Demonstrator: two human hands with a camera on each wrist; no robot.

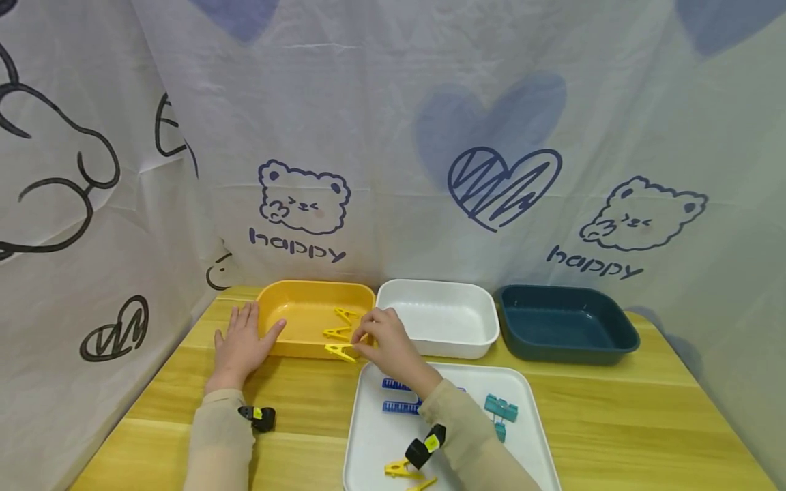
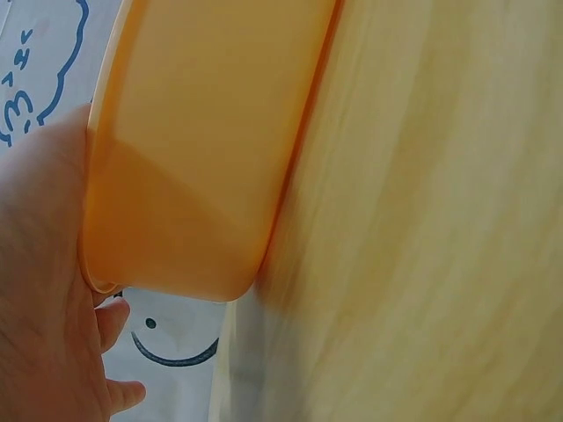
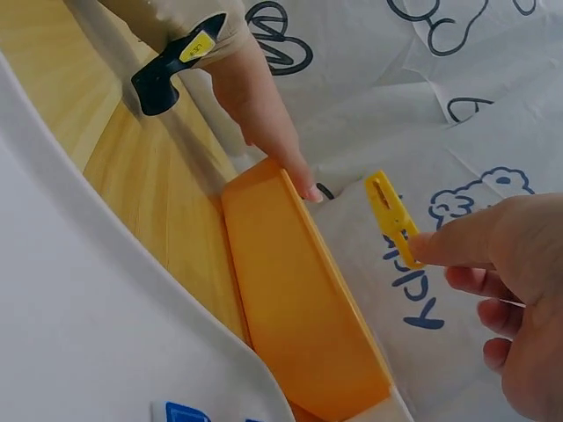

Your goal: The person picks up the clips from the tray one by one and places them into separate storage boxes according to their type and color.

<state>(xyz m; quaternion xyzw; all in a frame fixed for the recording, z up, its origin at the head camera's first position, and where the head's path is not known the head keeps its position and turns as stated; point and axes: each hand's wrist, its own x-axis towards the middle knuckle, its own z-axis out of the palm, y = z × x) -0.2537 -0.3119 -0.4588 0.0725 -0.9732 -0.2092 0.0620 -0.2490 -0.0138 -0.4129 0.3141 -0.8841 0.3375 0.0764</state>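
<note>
My right hand (image 1: 389, 344) pinches a yellow clothespin (image 3: 392, 218) between thumb and fingertips, above the front right rim of the yellow bin (image 1: 288, 349). Inside that bin, near its right end, lie two more yellow clothespins (image 1: 336, 333). At the bin's left end, my left hand (image 1: 241, 346) rests on the rim with straight, spread fingers, the thumb reaching over the front edge. The left wrist view shows this hand (image 2: 44, 281) along the rim, partly cut off by the frame. Below my right forearm, a white tray (image 1: 362, 436) bears yellow clothespins (image 1: 402, 468), ridged blue clips (image 1: 400, 407) and teal clips (image 1: 501, 408).
A white bin (image 1: 439, 348) stands right of the yellow one, and a dark teal bin (image 1: 568, 351) beyond it. All three line the back of the wooden table (image 1: 651, 423), before a printed cloth (image 1: 399, 225). My right forearm hides part of the tray.
</note>
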